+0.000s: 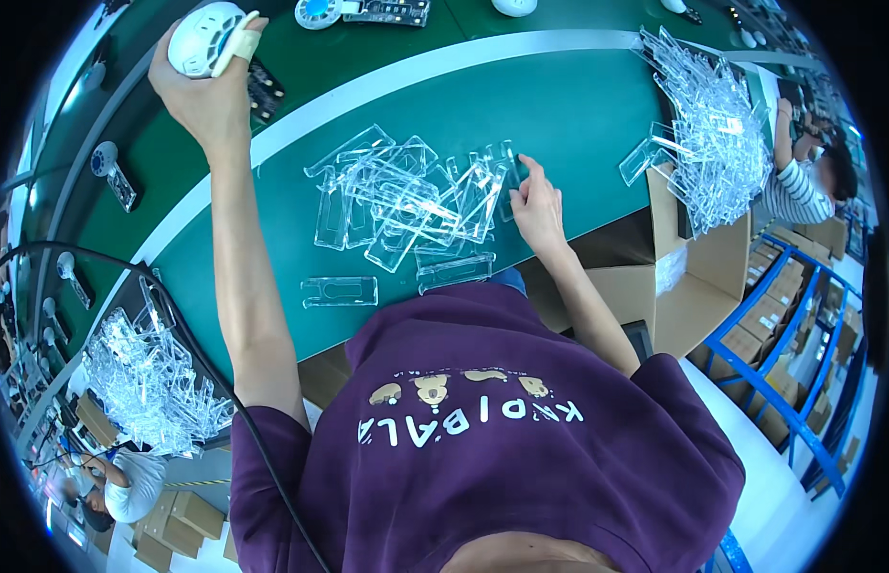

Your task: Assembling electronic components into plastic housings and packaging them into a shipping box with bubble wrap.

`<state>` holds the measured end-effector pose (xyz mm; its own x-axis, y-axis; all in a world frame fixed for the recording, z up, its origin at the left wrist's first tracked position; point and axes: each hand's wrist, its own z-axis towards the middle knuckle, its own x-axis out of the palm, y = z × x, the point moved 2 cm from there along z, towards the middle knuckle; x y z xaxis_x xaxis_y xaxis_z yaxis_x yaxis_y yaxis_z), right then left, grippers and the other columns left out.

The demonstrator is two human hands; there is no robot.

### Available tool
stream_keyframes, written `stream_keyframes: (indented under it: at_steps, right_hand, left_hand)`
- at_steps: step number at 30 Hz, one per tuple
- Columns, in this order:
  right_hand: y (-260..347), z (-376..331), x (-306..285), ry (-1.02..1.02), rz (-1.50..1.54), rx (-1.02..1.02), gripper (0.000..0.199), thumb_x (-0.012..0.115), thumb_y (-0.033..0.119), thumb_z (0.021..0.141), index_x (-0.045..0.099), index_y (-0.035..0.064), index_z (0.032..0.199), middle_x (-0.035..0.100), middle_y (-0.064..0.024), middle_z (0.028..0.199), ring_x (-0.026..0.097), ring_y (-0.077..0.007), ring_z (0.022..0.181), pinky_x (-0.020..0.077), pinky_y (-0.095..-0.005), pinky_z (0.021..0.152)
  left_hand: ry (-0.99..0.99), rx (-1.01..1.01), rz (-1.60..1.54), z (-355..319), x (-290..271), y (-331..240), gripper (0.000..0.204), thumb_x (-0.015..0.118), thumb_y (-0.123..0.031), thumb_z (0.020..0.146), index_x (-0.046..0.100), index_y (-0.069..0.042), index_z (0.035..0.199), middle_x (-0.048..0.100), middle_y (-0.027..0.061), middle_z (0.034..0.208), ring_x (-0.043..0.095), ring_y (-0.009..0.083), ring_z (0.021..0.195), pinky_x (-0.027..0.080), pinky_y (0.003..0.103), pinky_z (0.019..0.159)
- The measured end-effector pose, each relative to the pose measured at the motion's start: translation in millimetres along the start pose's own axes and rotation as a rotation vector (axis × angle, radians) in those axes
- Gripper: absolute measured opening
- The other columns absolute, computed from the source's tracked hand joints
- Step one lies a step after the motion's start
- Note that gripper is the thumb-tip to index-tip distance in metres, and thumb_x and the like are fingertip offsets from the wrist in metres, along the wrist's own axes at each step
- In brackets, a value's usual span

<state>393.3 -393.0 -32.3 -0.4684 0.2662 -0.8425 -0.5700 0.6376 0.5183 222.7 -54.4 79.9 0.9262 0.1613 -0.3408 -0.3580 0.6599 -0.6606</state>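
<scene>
Head camera view: the left hand (201,100) is raised at the upper left, its fingers wrapped around a rounded white device (202,40) with dark slots, above a green surface (377,55) where other white-headed units lie. A cream-coloured covering (236,46) shows on one of its digits.

Near the middle of the view, the right hand (538,208) is over the green tabletop (573,105), its index finger extended and the others partly curled. It is right beside a clear plastic piece (507,170) at the edge of a loose pile (396,196) of similar pieces; whether it grips or only touches that piece, I cannot tell.

To the right, an open cardboard box (707,291) stands below tabletop level, flaps raised, with some whitish translucent material (670,269) inside, too indistinct to identify. Above it rises a tall heap of clear pieces (714,129) beside a dark edge; whether a tray holds them is unclear. Another heap (148,382) lies at the lower left. A blue rack (798,420) at the far right holds brown cartons (764,315), their contents hidden.
</scene>
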Motion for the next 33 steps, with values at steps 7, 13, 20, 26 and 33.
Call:
stream_keyframes:
  at_steps: [7,13,20,26,33]
  right_hand:
    - [6,9,0,-0.208,-0.151,-0.2,0.036,0.064,0.008,0.074,0.052,0.0079,0.108,0.051,-0.0053,0.076,0.052,-0.0237,0.077,0.0397,-0.0367,0.072]
    - [3,12,8,-0.099,0.089,0.095,0.023,0.06,0.01,0.075,0.055,0.0034,0.097,0.056,-0.0144,0.084,0.054,-0.0308,0.078,0.0416,-0.0416,0.067]
    - [0,44,-45,-0.274,0.656,0.041,0.039,0.04,0.004,0.085,0.048,0.0073,0.123,0.056,-0.0128,0.091,0.058,-0.0183,0.07,0.0471,-0.0344,0.063]
    - [70,58,-75,-0.146,0.161,-0.518,0.045,0.049,0.009,0.087,0.04,0.0076,0.131,0.047,-0.0196,0.104,0.053,-0.0297,0.087,0.0443,-0.0407,0.074]
    - [81,76,-65,-0.144,-0.053,-0.591,0.052,0.057,0.016,0.084,0.04,0.0078,0.132,0.045,-0.0201,0.106,0.045,-0.0336,0.095,0.0397,-0.0426,0.08]
  left_hand:
    - [0.083,-0.758,-1.068,-25,16,-14,0.05,0.068,-0.018,0.078,0.038,0.003,0.112,0.058,0.0176,0.093,0.065,0.0286,0.075,0.055,0.037,0.066]
    - [0.244,-0.888,-1.146,-59,35,-38,0.036,0.061,-0.029,0.084,0.049,0.0,0.101,0.06,0.0116,0.086,0.064,0.0235,0.071,0.054,0.034,0.06]
    - [0.258,-1.041,-1.211,-91,62,-69,0.038,0.063,-0.035,0.083,0.053,-0.003,0.102,0.059,0.0068,0.086,0.062,0.0202,0.077,0.051,0.031,0.067]
    - [0.136,-1.076,-1.125,-108,93,-99,0.038,0.066,-0.031,0.08,0.052,-0.003,0.102,0.057,0.0063,0.087,0.059,0.0177,0.074,0.049,0.029,0.066]
    - [0.08,-1.049,-1.081,-115,119,-120,0.042,0.066,-0.029,0.081,0.049,0.0,0.106,0.057,0.0084,0.09,0.058,0.0178,0.076,0.049,0.029,0.067]
